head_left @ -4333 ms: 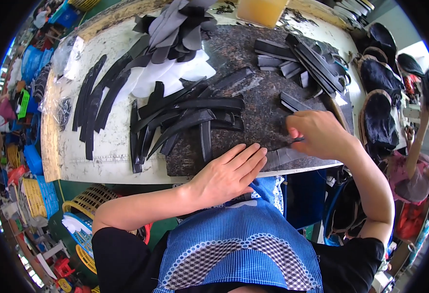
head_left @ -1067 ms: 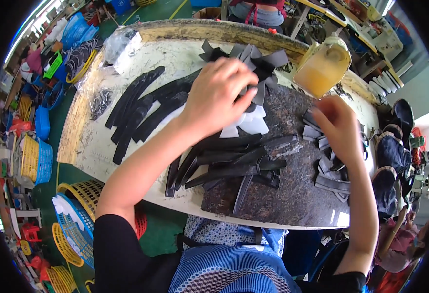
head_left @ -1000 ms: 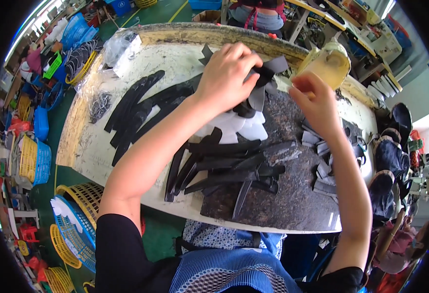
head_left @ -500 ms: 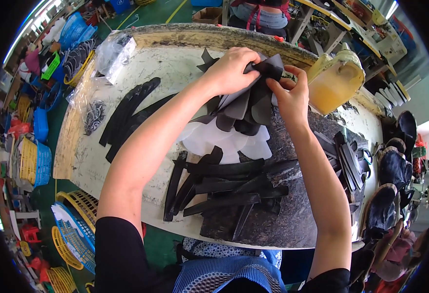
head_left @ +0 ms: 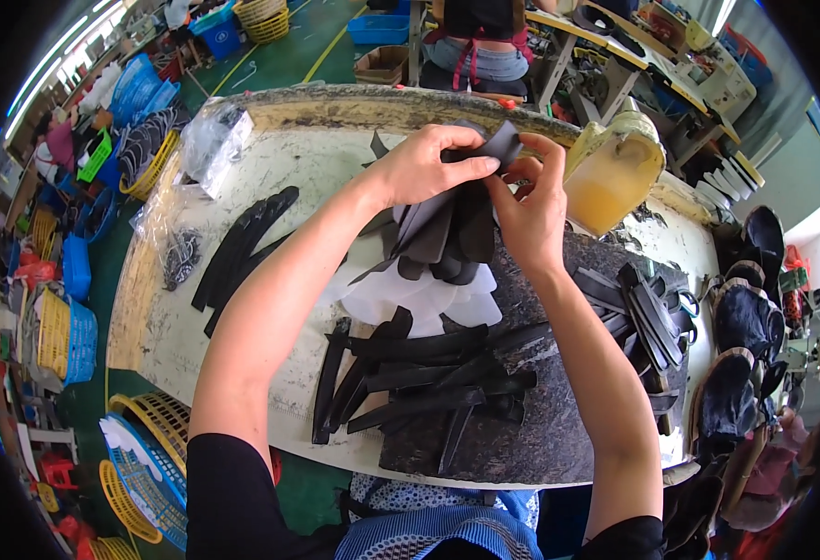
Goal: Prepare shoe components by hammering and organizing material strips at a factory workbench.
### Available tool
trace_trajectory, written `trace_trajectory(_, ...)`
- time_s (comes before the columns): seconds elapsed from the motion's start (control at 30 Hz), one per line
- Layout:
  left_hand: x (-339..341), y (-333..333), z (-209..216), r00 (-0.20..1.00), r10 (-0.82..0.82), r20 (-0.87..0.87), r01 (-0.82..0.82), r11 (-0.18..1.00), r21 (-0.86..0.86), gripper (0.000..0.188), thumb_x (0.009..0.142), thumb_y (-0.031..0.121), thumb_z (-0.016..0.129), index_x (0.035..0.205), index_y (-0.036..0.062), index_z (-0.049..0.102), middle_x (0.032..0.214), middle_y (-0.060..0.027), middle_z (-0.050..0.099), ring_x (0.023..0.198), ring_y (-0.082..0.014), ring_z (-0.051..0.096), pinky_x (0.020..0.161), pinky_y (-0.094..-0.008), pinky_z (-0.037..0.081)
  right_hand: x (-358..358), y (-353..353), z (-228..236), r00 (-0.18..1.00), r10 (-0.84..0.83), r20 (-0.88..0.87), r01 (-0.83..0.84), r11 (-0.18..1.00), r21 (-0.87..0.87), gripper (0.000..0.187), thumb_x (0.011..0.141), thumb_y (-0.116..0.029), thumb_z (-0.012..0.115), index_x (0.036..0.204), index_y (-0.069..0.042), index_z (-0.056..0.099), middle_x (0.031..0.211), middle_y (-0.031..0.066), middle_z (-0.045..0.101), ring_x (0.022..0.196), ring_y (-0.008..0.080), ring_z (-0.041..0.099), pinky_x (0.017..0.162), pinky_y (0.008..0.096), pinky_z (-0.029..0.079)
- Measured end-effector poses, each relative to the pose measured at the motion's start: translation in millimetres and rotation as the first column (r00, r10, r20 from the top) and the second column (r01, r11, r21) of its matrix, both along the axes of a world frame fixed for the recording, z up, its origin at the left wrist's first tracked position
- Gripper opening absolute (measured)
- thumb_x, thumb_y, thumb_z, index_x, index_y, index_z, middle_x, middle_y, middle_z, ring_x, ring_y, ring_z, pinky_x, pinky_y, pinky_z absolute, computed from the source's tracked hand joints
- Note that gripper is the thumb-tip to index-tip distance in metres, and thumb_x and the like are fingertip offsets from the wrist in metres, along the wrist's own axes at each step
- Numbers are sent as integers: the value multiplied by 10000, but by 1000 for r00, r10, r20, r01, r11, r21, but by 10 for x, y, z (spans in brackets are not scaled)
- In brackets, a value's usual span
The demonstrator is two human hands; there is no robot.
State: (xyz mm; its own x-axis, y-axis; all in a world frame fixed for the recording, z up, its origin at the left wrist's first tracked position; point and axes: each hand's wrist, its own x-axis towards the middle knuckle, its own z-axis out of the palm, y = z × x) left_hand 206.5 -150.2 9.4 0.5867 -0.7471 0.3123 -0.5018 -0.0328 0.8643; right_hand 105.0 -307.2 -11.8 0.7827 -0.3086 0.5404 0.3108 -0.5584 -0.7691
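Near the far side of the table, my left hand (head_left: 428, 168) is closed on a curved, dark grey flat piece (head_left: 500, 142), thumb on its near side. My right hand (head_left: 533, 207) pinches at the right edge of the same piece, thumb and fingertips meeting close to my left thumb. Beneath both hands, more dark flat pieces (head_left: 431, 239) fan out in an overlapping pile. Under that pile lie whitish translucent rounded pieces (head_left: 419, 306). Closer to me, several long black strips (head_left: 428, 378) lie loosely crossed, partly on a dark mottled board (head_left: 559, 439).
A cloudy plastic container with yellow liquid (head_left: 615, 177) stands beyond my right hand. More black strips lie at left (head_left: 242, 243) and right (head_left: 648, 317). A clear plastic bag (head_left: 214, 149) rests at the far left. Beyond the table, a person (head_left: 475, 47) sits.
The view has tilted up, so the table sits lower in the picture. My hands stay together on the dark piece, and its raised end now slants up to the right.
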Motion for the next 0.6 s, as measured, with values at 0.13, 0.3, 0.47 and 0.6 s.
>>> trace_trajectory(0.13,-31,-104,-18,892,322,-318,-328,944,34,287,934,248,690,863,-28,725,646,6,582,652,-68,507,609,-283,434,-14,147,16,998,40,-41,-38,998,46,594,811,40,734,1302,-59,416,803,112,641,676,234,642,632,362,508)
trace_trajectory(0.3,110,-247,-175,843,518,-147,-532,843,-77,348,987,273,581,838,-11,717,713,-108,733,645,-153,682,597,-315,496,10,179,-104,989,36,145,-20,994,-110,483,765,82,724,1188,-40,526,765,91,622,737,257,628,658,373,505)
trace_trajectory(0.47,312,-28,12,739,463,-489,-627,738,-249,310,1071,254,475,964,-14,588,794,-119,721,664,-183,709,606,-324,553,-230,287,-174,962,235,141,-144,872,-467,259,707,74,702,932,-51,679,819,84,627,821,296,610,732,380,520)
trace_trajectory(0.6,497,196,169,739,377,-559,-646,633,-427,259,1064,286,521,1033,40,597,909,-109,724,778,-194,721,701,-321,572,-247,130,-272,991,131,31,-92,830,-550,172,720,31,654,857,-71,665,828,62,616,866,304,594,760,398,527)
